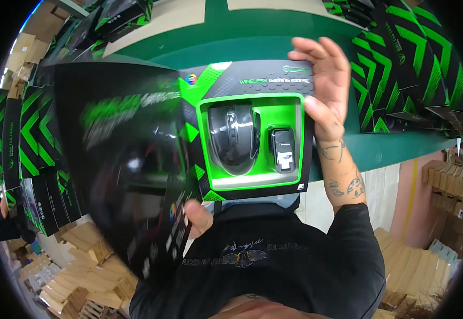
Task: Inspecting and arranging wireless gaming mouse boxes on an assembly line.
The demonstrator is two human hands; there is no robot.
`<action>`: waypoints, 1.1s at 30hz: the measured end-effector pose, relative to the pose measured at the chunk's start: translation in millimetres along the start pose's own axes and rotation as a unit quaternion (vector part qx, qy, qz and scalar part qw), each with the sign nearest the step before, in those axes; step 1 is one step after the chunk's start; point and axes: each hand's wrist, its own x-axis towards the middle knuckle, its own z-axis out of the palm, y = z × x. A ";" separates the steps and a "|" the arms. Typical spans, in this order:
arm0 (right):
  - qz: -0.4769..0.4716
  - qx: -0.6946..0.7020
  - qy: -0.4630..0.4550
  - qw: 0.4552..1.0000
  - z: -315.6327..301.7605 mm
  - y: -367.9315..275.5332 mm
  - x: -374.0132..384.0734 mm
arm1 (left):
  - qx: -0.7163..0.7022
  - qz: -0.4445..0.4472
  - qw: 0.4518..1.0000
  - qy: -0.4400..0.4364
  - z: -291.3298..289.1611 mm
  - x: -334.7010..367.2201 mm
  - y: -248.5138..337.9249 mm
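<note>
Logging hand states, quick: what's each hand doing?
Left hand: at the black flap; fingers hidden, grip unclear.
Right hand: open, thumb against the mouse box.

Black T-shirt (306,266), short-sleeved; pale lettering (206,261) and grey-and-gold emblem (244,259) on its chest. Right forearm (343,173), beyond the T-shirt's sleeve (355,228): dark line tattoos (355,187). Light blue garment (283,201) at the T-shirt's hem.

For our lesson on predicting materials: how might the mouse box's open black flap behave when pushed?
The flap would probably swing like a door, since it appears joined to the box along one side. It seems fairly stiff, spreading as a broad panel without obvious sagging, though blur hides detail.
</note>
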 end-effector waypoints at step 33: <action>0.246 -0.312 -0.264 0.879 -21.6 -71.0 -38.0 | -0.429 -0.283 0.851 -0.110 -7.5 -0.4 -115.7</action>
